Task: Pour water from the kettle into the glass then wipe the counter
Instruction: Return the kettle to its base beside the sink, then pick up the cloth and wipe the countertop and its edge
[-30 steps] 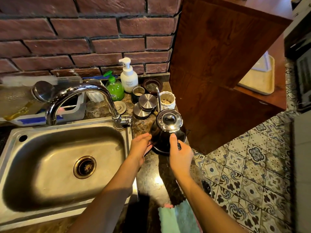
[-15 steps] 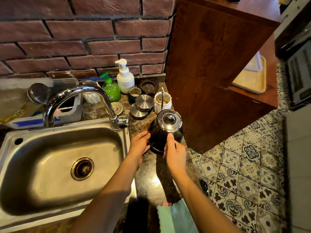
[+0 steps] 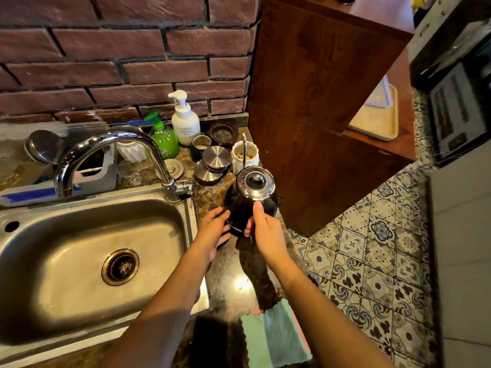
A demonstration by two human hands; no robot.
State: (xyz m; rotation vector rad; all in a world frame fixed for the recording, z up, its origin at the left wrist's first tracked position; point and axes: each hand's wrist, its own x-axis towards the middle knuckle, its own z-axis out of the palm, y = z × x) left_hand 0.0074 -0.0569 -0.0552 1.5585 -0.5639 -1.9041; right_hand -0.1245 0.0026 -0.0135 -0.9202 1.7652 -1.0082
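Kettle (image 3: 249, 205) near counter (image 3: 233, 277) edge, held by right hand (image 3: 265, 232).

A home kitchen, seen from above the counter. A stainless steel sink (image 3: 87, 251) with a curved chrome faucet (image 3: 111, 152) fills the 9 o'clock side. A red brick wall (image 3: 119, 57) runs across 12 o'clock, with a green soap bottle (image 3: 164, 138) and a white pump bottle (image 3: 185, 122) at its foot. Lidded metal canisters (image 3: 212, 164) stand on the dark stone counter (image 3: 231, 277) beside a black kettle (image 3: 249, 203). A wooden cabinet (image 3: 318, 115) stands at 1 o'clock; patterned floor tiles (image 3: 372, 261) lie at 4 o'clock.
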